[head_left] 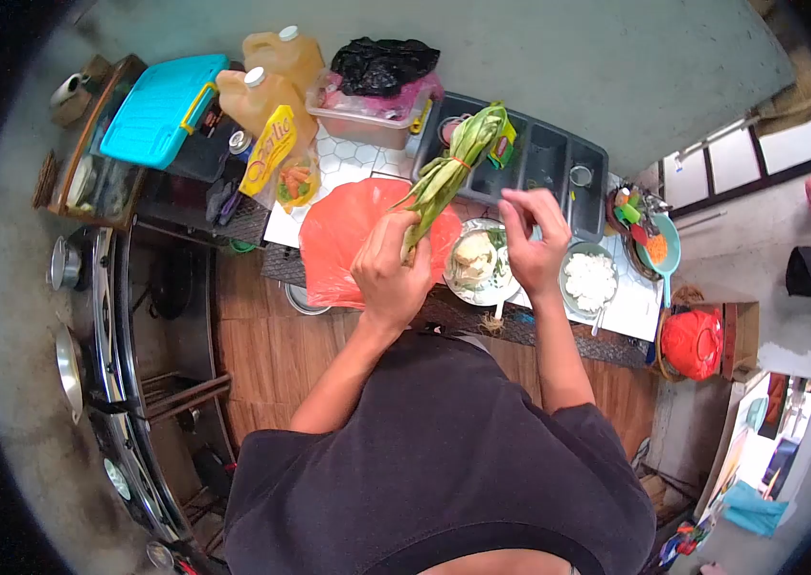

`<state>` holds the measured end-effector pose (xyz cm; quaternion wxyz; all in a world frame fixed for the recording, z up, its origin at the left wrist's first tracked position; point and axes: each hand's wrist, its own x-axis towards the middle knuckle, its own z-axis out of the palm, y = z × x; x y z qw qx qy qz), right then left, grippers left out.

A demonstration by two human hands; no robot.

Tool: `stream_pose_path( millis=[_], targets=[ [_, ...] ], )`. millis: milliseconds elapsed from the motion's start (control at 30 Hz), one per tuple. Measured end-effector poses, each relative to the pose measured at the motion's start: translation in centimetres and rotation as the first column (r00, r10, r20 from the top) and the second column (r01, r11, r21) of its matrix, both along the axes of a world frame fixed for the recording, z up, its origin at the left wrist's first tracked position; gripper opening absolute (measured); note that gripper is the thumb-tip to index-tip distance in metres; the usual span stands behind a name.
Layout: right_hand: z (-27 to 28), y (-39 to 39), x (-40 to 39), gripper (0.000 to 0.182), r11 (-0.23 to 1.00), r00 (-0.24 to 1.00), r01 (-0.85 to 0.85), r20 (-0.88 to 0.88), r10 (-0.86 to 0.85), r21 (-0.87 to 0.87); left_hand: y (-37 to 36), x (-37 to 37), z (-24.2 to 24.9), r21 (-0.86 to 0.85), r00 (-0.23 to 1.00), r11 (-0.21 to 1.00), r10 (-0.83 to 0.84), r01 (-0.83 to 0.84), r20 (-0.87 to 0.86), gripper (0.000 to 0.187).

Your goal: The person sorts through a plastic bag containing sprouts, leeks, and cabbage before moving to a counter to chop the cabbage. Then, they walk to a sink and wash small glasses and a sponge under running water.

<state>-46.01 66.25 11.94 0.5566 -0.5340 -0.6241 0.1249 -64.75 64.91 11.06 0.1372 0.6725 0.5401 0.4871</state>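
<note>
A long bundle of green leaves [453, 165], bound with a thin red band, slants up from my left hand [392, 273]. The fingers of that hand are wrapped round its lower end. Just to the right of the bundle and apart from it is my right hand [536, 244]. Its fingers are curled with thumb and forefinger close together; anything between them is too small to make out. Behind my left hand lies a red plastic bag [333, 240], spread out. A bowl [463, 286] with a pale lump and bits of leaf stands between my hands.
Right of it are a bowl of white pieces [590, 281] and a teal strainer [669, 251]. A dark compartment tray [544, 158] is behind. Along the back stand a plastic tub [357, 125], jugs [262, 101] and a teal-lidded box [161, 110]. A stove [118, 326] is left.
</note>
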Motion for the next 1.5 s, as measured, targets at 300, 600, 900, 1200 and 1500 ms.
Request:
stream_pose_path(
  millis=[300, 600, 900, 1200, 1500],
  targets=[
    [0.8, 1.3, -3.5, 0.010, 0.995, 0.999, 0.032, 0.025, -0.034, 0.099, -0.5, 0.0, -0.8, 0.175, 0.980, 0.982, -0.034, 0.069, -0.197, 0.024],
    [-4.2, 2.3, -4.6, 0.006, 0.988, 0.999, 0.003, 0.040, 0.003, -0.155, -0.6, -2.3, -2.1, 0.123, 0.899, 0.979, -0.095, 0.162, -0.428, 0.024],
    [-10.2, 3.9, -0.2, 0.011, 0.979, 0.969, 0.118, 0.234, -0.077, -0.167, -1.0, -6.0, -3.5, -0.131, 0.974, 0.981, -0.162, 0.142, -0.159, 0.015],
    [-12.3, 8.2, -0.5, 0.014, 0.952, 0.836, -0.074, -0.539, -0.104, -0.297, -1.2, -9.6, -5.0, -0.472, 0.928, 0.805, -0.252, 0.359, 0.276, 0.012],
    [-11.2, 7.5, -0.9, 0.010, 0.917, 0.705, -0.277, -0.709, -0.009, -0.287, 0.0, -13.5, -6.2, -0.462, 0.707, 0.765, 0.011, 0.449, 0.707, 0.013]
  ],
)
